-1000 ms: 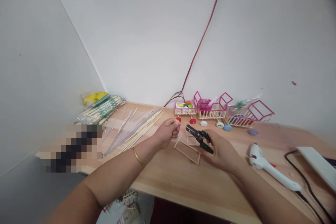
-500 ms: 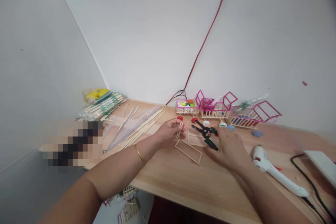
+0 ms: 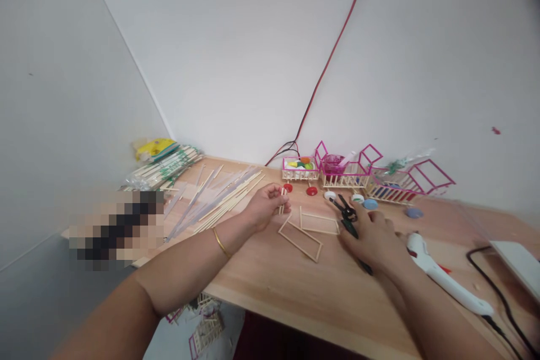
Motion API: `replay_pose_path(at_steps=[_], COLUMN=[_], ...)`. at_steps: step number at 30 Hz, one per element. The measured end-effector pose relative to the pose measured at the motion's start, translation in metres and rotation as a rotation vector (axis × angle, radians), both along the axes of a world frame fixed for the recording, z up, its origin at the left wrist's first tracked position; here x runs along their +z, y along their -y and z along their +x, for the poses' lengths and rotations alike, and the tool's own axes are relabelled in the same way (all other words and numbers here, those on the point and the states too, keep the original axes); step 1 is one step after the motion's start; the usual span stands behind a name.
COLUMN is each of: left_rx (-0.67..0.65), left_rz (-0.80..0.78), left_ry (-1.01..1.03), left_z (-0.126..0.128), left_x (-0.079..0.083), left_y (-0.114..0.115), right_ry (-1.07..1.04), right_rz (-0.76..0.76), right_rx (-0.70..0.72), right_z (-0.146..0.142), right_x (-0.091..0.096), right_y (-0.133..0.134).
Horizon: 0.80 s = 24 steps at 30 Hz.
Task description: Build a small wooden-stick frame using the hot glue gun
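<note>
My left hand [image 3: 270, 206] is closed in a pinch around a few short wooden sticks [image 3: 282, 202], held upright above the table. My right hand [image 3: 373, 239] grips a pair of black pliers with dark green handles [image 3: 348, 215], jaws pointing up and to the left. One handle runs partly hidden under my palm. Between the hands lie two small stick rectangles: a closed wooden frame [image 3: 311, 251] nearer me, and another frame [image 3: 318, 216] behind it, close to the pliers.
Long thin sticks [image 3: 231, 206] and clear strips lie left, before packaged sticks [image 3: 172, 166]. Pink-edged stick carts [image 3: 343, 181] with bottle-cap wheels stand at the back. A white glue gun [image 3: 451, 284] with a black cable lies right. Stick models [image 3: 206, 332] sit below the table edge.
My right hand has moved right with the pliers, away from the stick frames, uncovering more of the rear one. My left hand still holds the short sticks, slightly further left.
</note>
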State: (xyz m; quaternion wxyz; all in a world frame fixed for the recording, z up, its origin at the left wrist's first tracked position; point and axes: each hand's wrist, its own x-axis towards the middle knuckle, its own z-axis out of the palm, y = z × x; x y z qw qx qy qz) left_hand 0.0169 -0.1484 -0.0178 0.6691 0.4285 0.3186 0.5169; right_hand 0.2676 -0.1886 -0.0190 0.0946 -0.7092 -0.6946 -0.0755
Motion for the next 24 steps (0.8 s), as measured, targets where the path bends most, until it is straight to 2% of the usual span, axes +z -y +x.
replay_pose_path(at_steps=[6,11,14,16,18,20,24], left_rx=[0.027,0.118,0.199,0.247,0.279,0.291,0.303], left_rz=[0.006,0.036,0.033,0.028,0.032,0.044,0.072], left_ry=[-0.032,-0.053,-0.065,-0.07,-0.08,-0.096,-0.135], left_z=[-0.001,0.0,-0.001,-0.003,-0.004,-0.006,-0.009], left_x=[-0.002,-0.001,-0.001,-0.002,-0.003,-0.004,-0.008], left_y=[-0.004,-0.008,-0.012,-0.016,-0.019,-0.021,-0.026], right_ry=[-0.007,0.01,0.048,0.054,0.004,-0.083,-0.164], right_rz=[-0.093,-0.132,-0.098,-0.016,0.079,0.147,0.117], right_rx=[-0.064,-0.104,-0.123,-0.111,-0.017,0.149,0.482], right_z=[0.005,0.008,0.008,0.006,0.003,-0.004,-0.027], right_x=[-0.004,-0.002,0.0,0.0,-0.001,-0.002,0.0], right_y=[-0.007,-0.007,-0.007,-0.009,-0.011,-0.013,-0.013])
